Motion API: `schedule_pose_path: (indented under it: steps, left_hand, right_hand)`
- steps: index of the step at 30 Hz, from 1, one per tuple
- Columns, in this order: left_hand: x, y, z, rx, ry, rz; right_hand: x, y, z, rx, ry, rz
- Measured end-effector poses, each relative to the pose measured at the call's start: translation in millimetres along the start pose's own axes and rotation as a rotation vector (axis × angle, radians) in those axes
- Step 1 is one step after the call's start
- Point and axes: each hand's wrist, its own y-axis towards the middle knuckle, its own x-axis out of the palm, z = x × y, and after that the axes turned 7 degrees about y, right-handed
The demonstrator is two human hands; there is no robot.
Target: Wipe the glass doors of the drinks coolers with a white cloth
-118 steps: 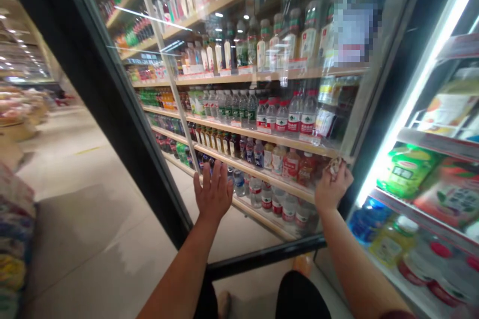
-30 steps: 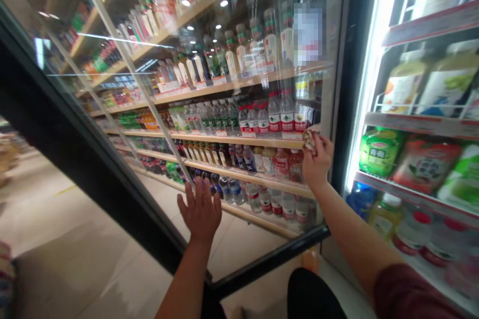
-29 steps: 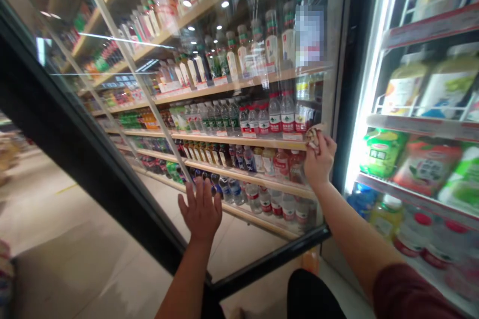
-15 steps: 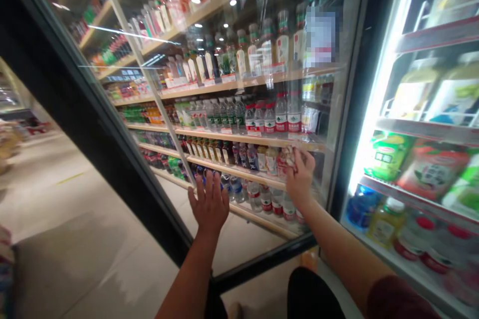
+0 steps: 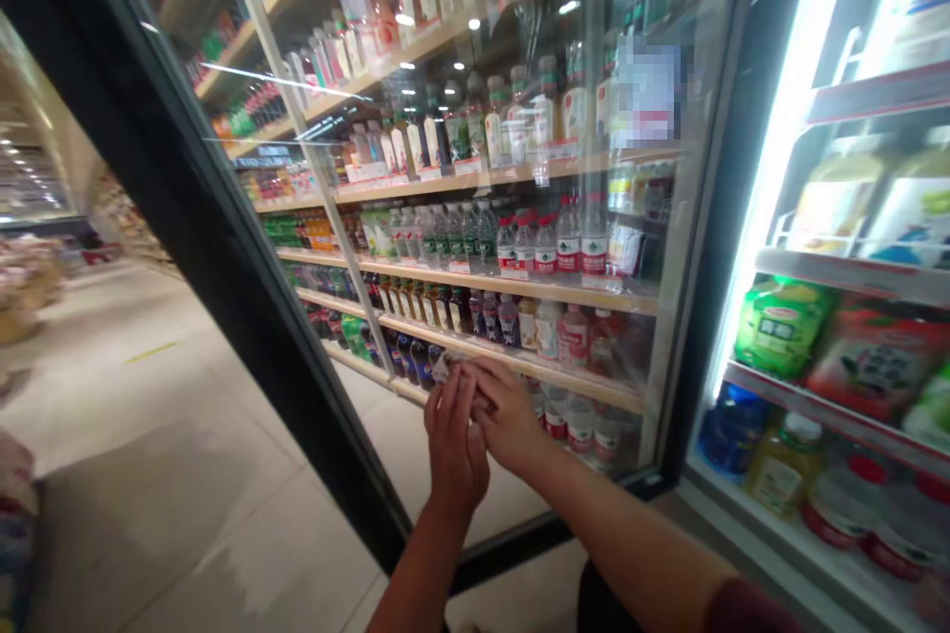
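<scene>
**Both hands meet low on the cooler door**

The left hand (image 5: 454,450) lies flat on the glass door (image 5: 623,356), fingers together. The right hand (image 5: 512,415) touches it and pinches a crumpled cloth (image 5: 447,368) against the pane. The cloth is mostly hidden by the fingers.

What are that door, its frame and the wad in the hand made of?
Door: clear glossy glass; bottles show through, lights glint.
Frame: black, matte, likely metal or plastic.
The wad held by the right hand looks like cloth or paper; too blurred to tell.
</scene>
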Motion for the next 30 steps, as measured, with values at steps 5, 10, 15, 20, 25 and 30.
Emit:
schedule_pose_path:
  steps: [5, 10, 15, 20, 25, 30]
  left_hand:
    - [2, 4, -4, -0.032, 0.105, 0.046]
    - [3, -14, -4, -0.013, 0.318, 0.124]
    - [2, -11, -20, 0.043, 0.383, 0.088]
    - [-6, 68, -38, 0.149, 0.308, 0.212]
    - [5, 57, -23, 0.026, 0.334, 0.158]
    - [22, -14, -17, 0.157, 0.399, -0.058]
  right_hand:
    - [-41, 0, 16, -0.185, -0.193, -0.112]
    - [-73, -13, 74, -0.289, -0.809, 0.074]
    - [-73, -20, 97, -0.335, -0.940, 0.074]
    - [-70, -23, 94, -0.318, -0.930, 0.090]
    - [-69, -27, 96, -0.310, -0.909, 0.110]
    - [-66, -26, 96, -0.324, -0.905, 0.132]
